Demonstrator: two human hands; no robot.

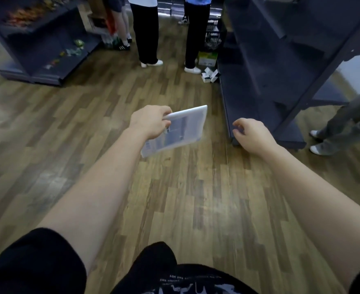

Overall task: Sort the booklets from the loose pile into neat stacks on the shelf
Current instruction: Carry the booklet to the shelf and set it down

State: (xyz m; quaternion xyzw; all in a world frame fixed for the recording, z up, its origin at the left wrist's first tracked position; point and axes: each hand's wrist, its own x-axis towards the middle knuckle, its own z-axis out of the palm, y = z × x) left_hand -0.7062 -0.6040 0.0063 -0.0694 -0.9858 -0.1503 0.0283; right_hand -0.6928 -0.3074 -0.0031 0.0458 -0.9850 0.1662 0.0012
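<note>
Booklet (178,128), one thin white copy with grey printed panels on its cover, is gripped at its near-left edge by my left hand (149,122), fingers curled round that edge so the booklet juts out to the right, tilted and in mid-air above the floor. My right hand (251,134) is stretched out beside it, apart from the booklet, fingers loosely curled and holding nothing. Both bare forearms reach forward from black sleeves. Beneath them is a wooden plank floor (175,198). Just past my right hand stands a dark shelf unit (259,81) with stepped tiers; no stack of booklets shows on the part I can see. A few small white boxes (211,75) lie on the floor at its far end, near a dark basket (214,35). Farther off to the left is a second dark shelf (47,49) bearing small colourful items, too blurred to name. Several people's legs stand at the back and at the right edge. The loose pile is not in view. As I judge it, this one booklet is in transit, not yet placed, and I cannot tell how many remain.
</note>
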